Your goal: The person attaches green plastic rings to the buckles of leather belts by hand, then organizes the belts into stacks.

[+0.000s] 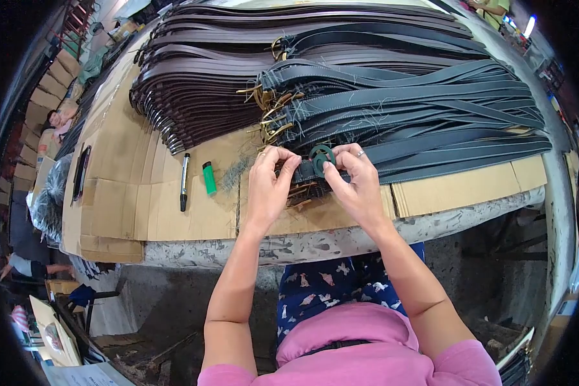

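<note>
Green looped piece (320, 160) | pinched by right grip (358, 175) | left grip (272, 175) just left of piece, pressed together, contents cannot be told

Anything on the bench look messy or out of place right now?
Yes. Loose threads lie scattered across the black belts, and what looks like a tangled clump of thread sits on the cardboard beside the green lighter. Both look untidy next to the closely stacked brown belts.
</note>
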Demonstrator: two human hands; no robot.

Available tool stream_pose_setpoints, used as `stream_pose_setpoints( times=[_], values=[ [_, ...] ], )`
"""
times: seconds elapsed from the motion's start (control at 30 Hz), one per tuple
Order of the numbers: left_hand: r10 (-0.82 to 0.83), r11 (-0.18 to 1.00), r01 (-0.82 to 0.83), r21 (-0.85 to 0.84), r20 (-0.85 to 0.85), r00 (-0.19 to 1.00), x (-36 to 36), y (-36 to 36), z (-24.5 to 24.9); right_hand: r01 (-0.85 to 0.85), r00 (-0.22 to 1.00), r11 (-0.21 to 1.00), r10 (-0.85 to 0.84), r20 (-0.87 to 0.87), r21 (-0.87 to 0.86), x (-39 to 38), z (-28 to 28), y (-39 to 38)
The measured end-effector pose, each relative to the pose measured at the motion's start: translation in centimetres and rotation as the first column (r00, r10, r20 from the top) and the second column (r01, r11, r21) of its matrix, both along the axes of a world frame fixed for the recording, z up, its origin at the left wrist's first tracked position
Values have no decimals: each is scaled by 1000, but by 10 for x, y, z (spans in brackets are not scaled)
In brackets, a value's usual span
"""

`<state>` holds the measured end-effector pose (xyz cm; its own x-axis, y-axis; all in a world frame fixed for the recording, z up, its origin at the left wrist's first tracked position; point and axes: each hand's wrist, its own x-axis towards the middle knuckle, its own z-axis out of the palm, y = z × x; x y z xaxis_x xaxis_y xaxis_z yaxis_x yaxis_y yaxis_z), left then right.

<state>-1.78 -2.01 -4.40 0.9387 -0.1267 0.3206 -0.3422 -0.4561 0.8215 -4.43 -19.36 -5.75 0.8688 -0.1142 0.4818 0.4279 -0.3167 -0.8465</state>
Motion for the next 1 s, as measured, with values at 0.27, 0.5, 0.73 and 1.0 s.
stream_pose_setpoints(
  times=[0.27,0.5,0.73,1.0],
  values=[
    [68,996,-71,-62,-48,997,-1,3,-2,-7,999,999,8,-38,33,-2,8,3],
    [84,995,-82,-48,54,995,-2,4,-3,-30,996,1000,30,-79,-4,2,2,12],
    [87,996,-86,-37,38,995,-4,3,0,-18,999,997,15,-40,-72,1,5,14],
    [61,991,-57,-125,29,998,-6,8,4,-48,997,999,49,-54,6,-2,9,12]
  ],
)
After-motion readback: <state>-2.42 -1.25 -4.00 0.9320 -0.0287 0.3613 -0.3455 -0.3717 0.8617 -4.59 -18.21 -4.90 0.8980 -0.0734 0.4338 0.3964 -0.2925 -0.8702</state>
